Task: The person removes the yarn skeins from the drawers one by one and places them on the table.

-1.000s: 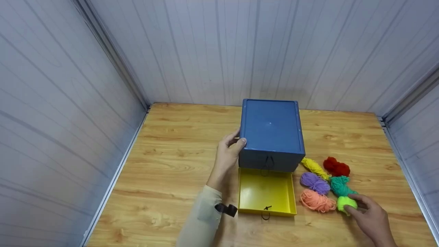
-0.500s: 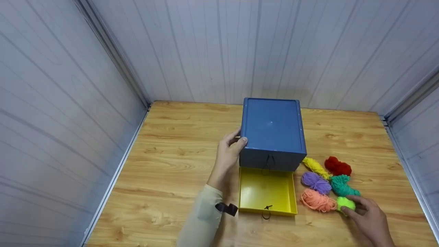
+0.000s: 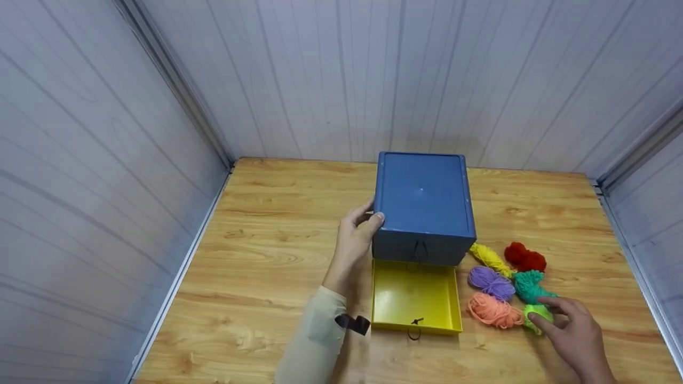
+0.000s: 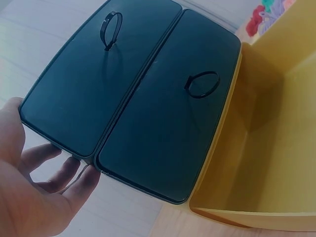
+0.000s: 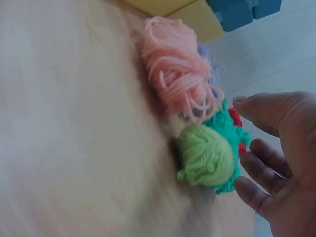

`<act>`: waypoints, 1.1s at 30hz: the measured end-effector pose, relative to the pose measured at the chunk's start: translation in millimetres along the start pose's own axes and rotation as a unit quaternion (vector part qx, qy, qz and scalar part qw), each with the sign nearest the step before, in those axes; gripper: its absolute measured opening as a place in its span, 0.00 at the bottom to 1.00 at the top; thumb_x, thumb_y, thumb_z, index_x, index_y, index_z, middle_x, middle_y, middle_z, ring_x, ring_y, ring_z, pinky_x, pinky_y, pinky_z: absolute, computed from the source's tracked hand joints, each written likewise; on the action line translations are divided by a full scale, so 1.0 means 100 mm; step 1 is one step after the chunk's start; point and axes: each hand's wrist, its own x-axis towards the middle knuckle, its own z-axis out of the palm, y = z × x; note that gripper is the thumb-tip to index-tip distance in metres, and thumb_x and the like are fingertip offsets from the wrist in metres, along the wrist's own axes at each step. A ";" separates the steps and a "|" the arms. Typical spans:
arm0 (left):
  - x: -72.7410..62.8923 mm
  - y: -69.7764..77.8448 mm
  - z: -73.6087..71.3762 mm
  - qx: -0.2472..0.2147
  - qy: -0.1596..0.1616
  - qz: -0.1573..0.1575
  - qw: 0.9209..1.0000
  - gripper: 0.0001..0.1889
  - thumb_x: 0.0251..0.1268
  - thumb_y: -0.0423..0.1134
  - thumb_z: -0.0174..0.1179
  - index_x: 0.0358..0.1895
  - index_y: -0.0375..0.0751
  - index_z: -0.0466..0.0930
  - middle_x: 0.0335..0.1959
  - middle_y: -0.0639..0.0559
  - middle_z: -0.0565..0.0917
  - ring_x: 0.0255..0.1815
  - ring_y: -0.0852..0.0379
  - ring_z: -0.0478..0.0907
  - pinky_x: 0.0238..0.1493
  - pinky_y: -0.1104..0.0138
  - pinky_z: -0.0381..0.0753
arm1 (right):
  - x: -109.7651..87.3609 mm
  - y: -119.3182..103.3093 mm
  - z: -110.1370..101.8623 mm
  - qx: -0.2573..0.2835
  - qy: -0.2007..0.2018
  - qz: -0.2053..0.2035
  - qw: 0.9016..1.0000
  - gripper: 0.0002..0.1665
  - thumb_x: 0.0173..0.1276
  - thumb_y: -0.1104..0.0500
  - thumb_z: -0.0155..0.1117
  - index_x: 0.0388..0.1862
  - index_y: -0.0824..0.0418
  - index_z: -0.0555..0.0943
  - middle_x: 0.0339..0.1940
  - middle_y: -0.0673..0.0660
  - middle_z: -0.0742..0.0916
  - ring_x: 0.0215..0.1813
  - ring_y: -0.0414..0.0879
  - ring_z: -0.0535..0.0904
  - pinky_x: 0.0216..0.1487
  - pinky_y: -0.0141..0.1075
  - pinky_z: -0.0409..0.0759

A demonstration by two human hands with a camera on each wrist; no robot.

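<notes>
In the head view, my left hand (image 3: 353,234) holds the left side of a blue drawer cabinet (image 3: 421,194), thumb on its top edge and fingers against the side. The lowest drawer, a yellow one (image 3: 413,296), is pulled out and has nothing in it. Over at the right, my right hand (image 3: 579,333) is beside a lime green yarn ball (image 5: 205,155), thumb and fingers spread. The right wrist view has a gap between the fingertips and that ball, which rests on the table against a teal yarn bundle (image 3: 529,288).
Near the drawer's right side lie peach (image 3: 493,311), purple (image 3: 491,282), yellow (image 3: 491,260) and red (image 3: 525,257) yarn bundles. Two dark blue drawer fronts (image 4: 163,108) with black loop handles sit closed above the yellow drawer. Pale panel walls (image 3: 320,80) border the wooden table (image 3: 256,256).
My right thumb and fingers, earlier around the lime green yarn ball, have spread away from it. The ball has shifted slightly left toward the peach bundle. My left hand stays on the cabinet.
</notes>
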 end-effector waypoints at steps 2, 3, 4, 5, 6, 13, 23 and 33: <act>0.00 0.00 0.00 -0.004 0.001 -0.003 1.000 0.26 0.68 0.38 0.64 0.69 0.41 0.78 0.58 0.40 0.80 0.55 0.50 0.83 0.58 0.60 0.82 | 0.00 -0.07 0.01 0.004 0.000 -0.002 1.000 0.28 0.65 0.46 0.77 0.57 0.61 0.85 0.54 0.65 0.83 0.50 0.56 0.83 0.32 0.28 0.77; 0.00 0.00 0.00 -0.008 0.000 -0.005 1.000 0.26 0.68 0.38 0.64 0.69 0.41 0.77 0.59 0.40 0.80 0.55 0.50 0.83 0.58 0.60 0.82 | -0.01 -0.10 0.02 0.006 -0.001 -0.003 1.000 0.28 0.64 0.47 0.77 0.57 0.61 0.85 0.54 0.65 0.84 0.48 0.50 0.83 0.32 0.28 0.77; 0.00 0.00 0.00 -0.010 0.000 -0.005 1.000 0.26 0.68 0.37 0.64 0.69 0.41 0.77 0.59 0.40 0.79 0.55 0.50 0.83 0.58 0.60 0.82 | -0.01 -0.14 0.04 0.008 -0.001 -0.005 1.000 0.27 0.64 0.47 0.77 0.57 0.61 0.85 0.54 0.64 0.85 0.45 0.44 0.83 0.32 0.28 0.78; 0.00 0.00 0.00 -0.014 -0.001 -0.007 1.000 0.26 0.68 0.38 0.64 0.69 0.40 0.77 0.59 0.40 0.79 0.56 0.50 0.82 0.58 0.60 0.82 | -0.01 -0.17 0.05 0.012 -0.004 -0.007 1.000 0.27 0.64 0.47 0.77 0.57 0.60 0.85 0.53 0.63 0.86 0.44 0.39 0.82 0.33 0.28 0.79; 0.00 0.00 0.00 -0.017 -0.002 -0.007 1.000 0.26 0.68 0.37 0.64 0.70 0.40 0.77 0.60 0.39 0.79 0.56 0.49 0.82 0.58 0.60 0.82 | -0.01 -0.20 0.06 0.016 -0.007 -0.009 1.000 0.27 0.64 0.47 0.77 0.57 0.60 0.85 0.53 0.62 0.87 0.42 0.34 0.81 0.34 0.28 0.80; -0.01 0.00 0.00 -0.008 -0.004 -0.008 1.000 0.27 0.69 0.39 0.63 0.71 0.40 0.76 0.60 0.40 0.78 0.57 0.49 0.81 0.58 0.60 0.81 | -0.05 -0.41 0.16 0.051 -0.051 -0.025 0.997 0.25 0.68 0.47 0.74 0.59 0.59 0.84 0.49 0.59 0.89 0.40 0.31 0.81 0.36 0.30 0.83; -0.01 0.01 -0.01 0.007 -0.009 0.001 1.000 0.27 0.71 0.39 0.62 0.72 0.40 0.74 0.58 0.40 0.78 0.58 0.49 0.81 0.62 0.58 0.79 | -0.13 -0.59 0.34 0.090 -0.076 -0.030 0.993 0.18 0.68 0.52 0.74 0.53 0.58 0.86 0.42 0.54 0.89 0.39 0.36 0.84 0.38 0.31 0.84; -0.02 0.01 0.00 -0.008 -0.023 0.002 1.000 0.27 0.73 0.40 0.60 0.73 0.39 0.72 0.60 0.38 0.77 0.60 0.48 0.80 0.62 0.59 0.79 | -0.24 -0.77 0.46 0.122 -0.131 -0.015 0.984 0.17 0.66 0.52 0.75 0.51 0.57 0.86 0.38 0.51 0.88 0.39 0.40 0.84 0.38 0.32 0.83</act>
